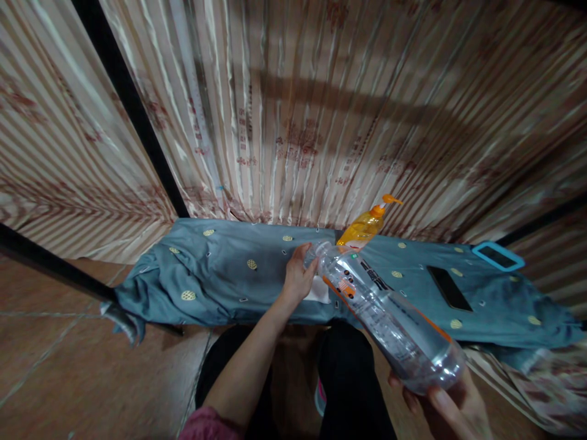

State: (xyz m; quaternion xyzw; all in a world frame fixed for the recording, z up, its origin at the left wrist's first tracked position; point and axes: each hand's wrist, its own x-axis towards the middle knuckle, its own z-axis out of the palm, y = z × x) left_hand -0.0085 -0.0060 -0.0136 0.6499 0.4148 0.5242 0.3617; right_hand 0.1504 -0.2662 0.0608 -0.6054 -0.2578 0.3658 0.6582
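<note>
The clear bottle (389, 324) spans both hands, on the person's side of the pump bottle (362, 230) that stands on the table (220, 263). Its long axis slants: the neck, gripped by the left hand (299, 274), lies nearer the pump bottle, just to its left; the base, cupped in the right hand (452, 406), lies farther from it, rightward and toward the person.

room is found on the draped bench (220, 281) left of the left hand (299, 274); rightward, passage is blocked by the clear bottle (389, 318) and, behind, the pump bottle (362, 228).
</note>
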